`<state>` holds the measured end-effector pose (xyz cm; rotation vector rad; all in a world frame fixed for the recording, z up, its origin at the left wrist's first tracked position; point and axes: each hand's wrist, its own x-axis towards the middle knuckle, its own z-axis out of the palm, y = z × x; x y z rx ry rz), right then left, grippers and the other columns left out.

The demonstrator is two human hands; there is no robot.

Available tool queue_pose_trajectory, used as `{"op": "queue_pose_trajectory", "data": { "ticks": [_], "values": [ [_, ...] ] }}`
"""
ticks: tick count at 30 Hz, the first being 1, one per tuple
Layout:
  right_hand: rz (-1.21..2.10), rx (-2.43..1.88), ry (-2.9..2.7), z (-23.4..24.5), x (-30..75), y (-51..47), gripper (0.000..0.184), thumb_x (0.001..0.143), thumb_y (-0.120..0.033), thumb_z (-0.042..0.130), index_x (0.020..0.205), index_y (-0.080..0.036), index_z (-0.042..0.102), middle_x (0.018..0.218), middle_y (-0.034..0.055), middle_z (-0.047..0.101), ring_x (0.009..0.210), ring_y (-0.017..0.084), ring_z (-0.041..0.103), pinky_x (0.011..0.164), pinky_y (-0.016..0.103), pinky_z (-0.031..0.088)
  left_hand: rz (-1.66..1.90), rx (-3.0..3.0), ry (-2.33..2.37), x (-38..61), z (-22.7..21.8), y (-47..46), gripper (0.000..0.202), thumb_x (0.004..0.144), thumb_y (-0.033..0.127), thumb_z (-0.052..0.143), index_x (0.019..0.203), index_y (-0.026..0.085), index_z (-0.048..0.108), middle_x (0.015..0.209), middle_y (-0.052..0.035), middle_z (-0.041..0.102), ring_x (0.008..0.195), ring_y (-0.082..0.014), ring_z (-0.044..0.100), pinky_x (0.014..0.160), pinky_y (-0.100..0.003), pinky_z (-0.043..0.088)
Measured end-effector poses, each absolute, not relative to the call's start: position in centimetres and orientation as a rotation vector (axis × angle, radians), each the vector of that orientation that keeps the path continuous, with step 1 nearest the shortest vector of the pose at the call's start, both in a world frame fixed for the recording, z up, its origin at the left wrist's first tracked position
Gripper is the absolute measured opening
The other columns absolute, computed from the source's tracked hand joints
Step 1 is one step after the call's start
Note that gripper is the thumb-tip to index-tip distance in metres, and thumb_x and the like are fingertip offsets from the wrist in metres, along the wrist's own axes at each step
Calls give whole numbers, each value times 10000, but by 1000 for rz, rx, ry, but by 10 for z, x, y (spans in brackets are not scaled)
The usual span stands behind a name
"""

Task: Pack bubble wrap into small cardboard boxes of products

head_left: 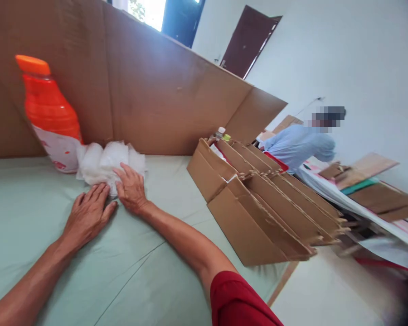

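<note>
Plastic bundle [112,156] beside the bottle [52,122], apparently being patted down: left hand [88,215] and right hand [132,188] lie flattish against it, unclamped; lifting would need 2 gripping hands.

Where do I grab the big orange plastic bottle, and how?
Maybe grip around the orange plastic bottle above its white label, coming from its near left: it stands on its base, rounded and narrowing upward. A brown cardboard wall is behind, and a crumpled white plastic bundle crowds its lower right.
</note>
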<state>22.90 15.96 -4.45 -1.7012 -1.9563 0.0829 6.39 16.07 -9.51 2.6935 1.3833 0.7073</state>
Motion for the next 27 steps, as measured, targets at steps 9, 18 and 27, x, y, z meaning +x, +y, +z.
{"op": "queue_pose_trajectory", "data": {
  "ticks": [9, 18, 27],
  "values": [
    [-464, -1580, -1869, 2, 297, -76, 390, 890, -129, 572, 1269, -212, 610, 1447, 124, 597, 1417, 266, 477, 1128, 458, 378, 1033, 2630, 1467, 63, -83, 151, 585, 980, 483, 384, 1352, 77, 582, 1486, -271, 516, 1266, -430, 575, 1008, -569, 472],
    [-1170, -2098, -1676, 94, 440, -179, 507, 990, -544, 477, 1277, -182, 686, 894, 199, 775, 802, 347, 730, 728, 499, 484, 838, 2628, 1618, 72, -55, 115, 550, 941, 308, 462, 1428, 57, 518, 1538, -290, 460, 1345, -402, 517, 1120, -589, 356],
    [-646, -1745, -2026, 96, 384, -209, 211, 958, -198, 521, 961, -282, 714, 873, 30, 800, 794, 218, 740, 930, 456, 482, 623, 2608, 1255, 28, -74, -13, 527, 976, 457, 453, 1389, 151, 568, 1490, -201, 554, 1388, -335, 520, 1161, -540, 399]
  ]
}}
